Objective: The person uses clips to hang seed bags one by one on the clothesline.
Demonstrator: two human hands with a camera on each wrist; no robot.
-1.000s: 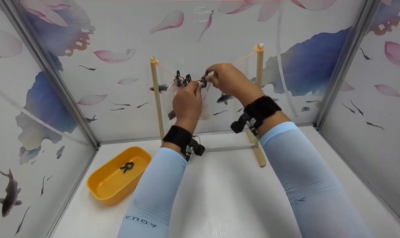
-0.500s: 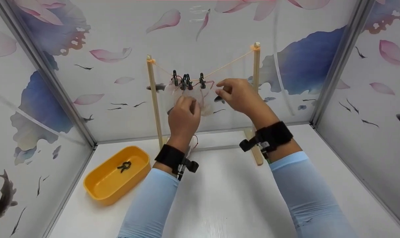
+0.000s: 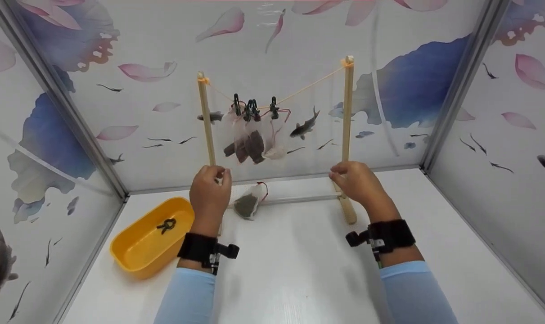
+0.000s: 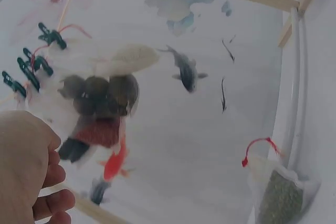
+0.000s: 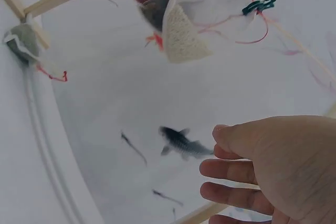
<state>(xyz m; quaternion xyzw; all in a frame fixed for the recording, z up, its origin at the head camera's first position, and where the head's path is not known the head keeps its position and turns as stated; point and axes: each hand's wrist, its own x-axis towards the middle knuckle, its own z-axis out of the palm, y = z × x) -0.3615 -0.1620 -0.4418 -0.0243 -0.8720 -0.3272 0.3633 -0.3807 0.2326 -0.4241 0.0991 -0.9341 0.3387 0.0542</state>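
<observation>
Several mesh drawstring pouches (image 3: 255, 146) with dark and pale contents hang from an orange cord (image 3: 313, 84), fixed by dark green spring clips (image 4: 51, 36). Near the left post my left hand (image 3: 209, 193) is lowered, fingers loosely bent, holding nothing. My right hand (image 3: 361, 185) hovers by the right post with its fingers apart and bare, as the right wrist view confirms. Between the hands, a mesh pouch of green herbs (image 3: 246, 205) with a red drawstring lies by the stand's base bar. The nearest hanging pouch (image 5: 184, 32) holds pale grains.
Two wooden posts (image 3: 347, 112) carry the cord, joined low down by a pale bar (image 3: 304, 198). At the left stands a yellow basin (image 3: 132, 268) with a dark spring clip (image 3: 166, 226) inside. Printed panels wall the white table (image 3: 295, 270) at the back and sides.
My right hand let go of the rightmost clip, which stays on the cord. Both hands moved down and apart, the left one leftward, uncovering the hanging pouches and the herb pouch.
</observation>
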